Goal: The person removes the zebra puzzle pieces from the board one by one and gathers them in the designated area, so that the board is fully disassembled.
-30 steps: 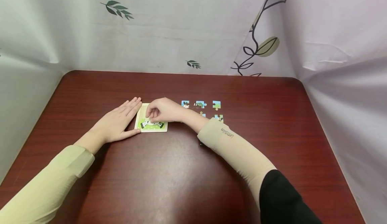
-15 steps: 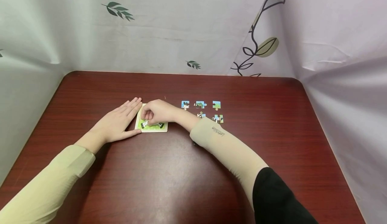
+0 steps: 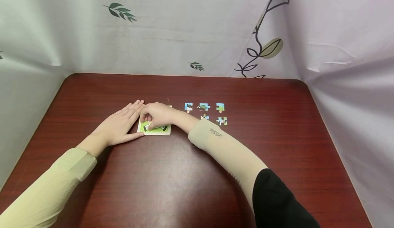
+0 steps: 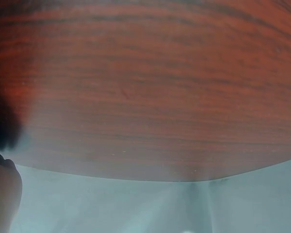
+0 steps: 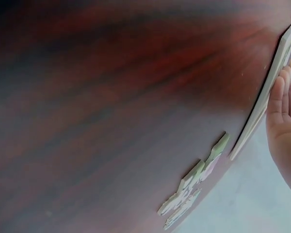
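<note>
A small square jigsaw tray with a pale rim lies on the table, left of centre. Along its near side a green picture strip with black-and-white animal legs shows. My left hand lies flat by the tray's left side, fingers spread, with fingertips and thumb at its rim. My right hand is over the tray with curled fingers. Its thumb comes down on the green strip near the left end. Whether a puzzle piece is between thumb and fingers is hidden. The right wrist view shows the right fingers close above the tray.
Several loose jigsaw pieces lie in two rows right of the tray; the right forearm passes close to the lower row and may cover part of it. The dark red table has fabric walls behind and beside it.
My right hand has shifted a little left and nearer over the tray, drawing its forearm left. More of the lower row of loose pieces shows. My left hand stays where it was.
</note>
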### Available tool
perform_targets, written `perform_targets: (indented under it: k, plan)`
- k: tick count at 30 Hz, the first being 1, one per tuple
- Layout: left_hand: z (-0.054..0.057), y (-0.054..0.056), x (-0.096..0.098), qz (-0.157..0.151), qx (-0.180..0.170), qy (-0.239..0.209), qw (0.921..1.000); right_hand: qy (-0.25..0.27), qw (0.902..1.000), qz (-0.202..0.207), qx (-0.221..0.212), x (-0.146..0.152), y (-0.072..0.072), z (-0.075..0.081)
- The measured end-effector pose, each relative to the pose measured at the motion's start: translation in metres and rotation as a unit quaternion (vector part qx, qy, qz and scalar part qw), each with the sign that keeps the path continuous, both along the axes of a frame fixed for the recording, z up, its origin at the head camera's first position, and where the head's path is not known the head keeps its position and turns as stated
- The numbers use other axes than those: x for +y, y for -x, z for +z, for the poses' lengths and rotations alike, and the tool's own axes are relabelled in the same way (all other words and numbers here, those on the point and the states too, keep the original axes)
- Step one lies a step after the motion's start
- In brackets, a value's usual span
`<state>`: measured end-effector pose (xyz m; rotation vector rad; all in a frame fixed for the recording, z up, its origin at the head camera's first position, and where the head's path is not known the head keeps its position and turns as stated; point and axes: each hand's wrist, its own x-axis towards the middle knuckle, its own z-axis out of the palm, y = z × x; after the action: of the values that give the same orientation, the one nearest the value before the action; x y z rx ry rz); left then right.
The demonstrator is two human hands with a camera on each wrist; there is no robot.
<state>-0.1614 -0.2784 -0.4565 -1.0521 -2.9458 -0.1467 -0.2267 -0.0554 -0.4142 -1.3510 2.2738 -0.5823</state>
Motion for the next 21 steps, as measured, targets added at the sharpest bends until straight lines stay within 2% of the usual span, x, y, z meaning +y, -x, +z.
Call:
perform_targets:
  k: [21]
  plan:
    - [0.0015, -0.0014, 0.001, 0.004, -0.011, 0.001, 0.9999, 0.0, 0.9995, 0.014, -0.027, -0.0004, 0.0018, -0.0031]
